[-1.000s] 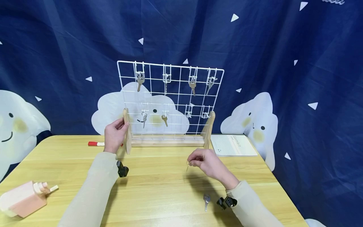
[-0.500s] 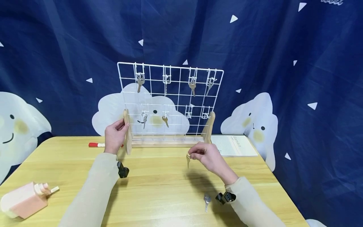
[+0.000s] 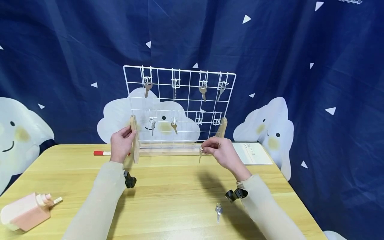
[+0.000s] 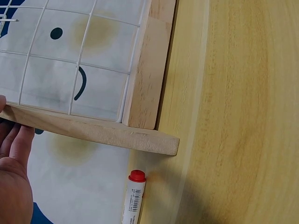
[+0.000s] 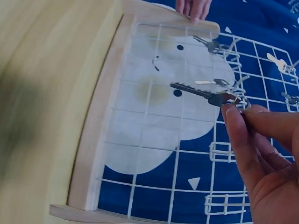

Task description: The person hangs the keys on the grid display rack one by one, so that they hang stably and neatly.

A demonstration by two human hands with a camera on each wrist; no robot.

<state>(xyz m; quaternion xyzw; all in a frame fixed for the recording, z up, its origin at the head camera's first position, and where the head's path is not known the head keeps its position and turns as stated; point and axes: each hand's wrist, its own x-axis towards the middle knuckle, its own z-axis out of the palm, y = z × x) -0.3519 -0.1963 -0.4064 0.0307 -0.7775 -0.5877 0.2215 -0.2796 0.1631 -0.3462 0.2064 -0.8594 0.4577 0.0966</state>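
My right hand (image 3: 220, 151) pinches a key (image 5: 201, 93) by its small ring, between thumb and fingers, in front of the rack's lower right. The key's blade hangs downward in the head view. With my left hand (image 3: 121, 143) I grip the left wooden post (image 3: 135, 140) of the rack, thumb on one face and fingers behind. The white wire grid (image 3: 189, 90) carries hooks in two rows. Keys hang from all upper hooks, such as this key (image 3: 203, 91), and from the two lower left hooks. Two lower right hooks (image 3: 199, 118) hold no key.
Another key (image 3: 218, 212) lies on the wooden table (image 3: 168, 200) near my right forearm. A notebook (image 3: 255, 153) lies behind my right hand. A red-capped marker (image 4: 134, 196) lies beside the left post. A pink bottle (image 3: 27, 211) lies on its side at the left.
My right hand has risen and moved forward toward the rack, carrying the pinched key. My left hand stays on the post.
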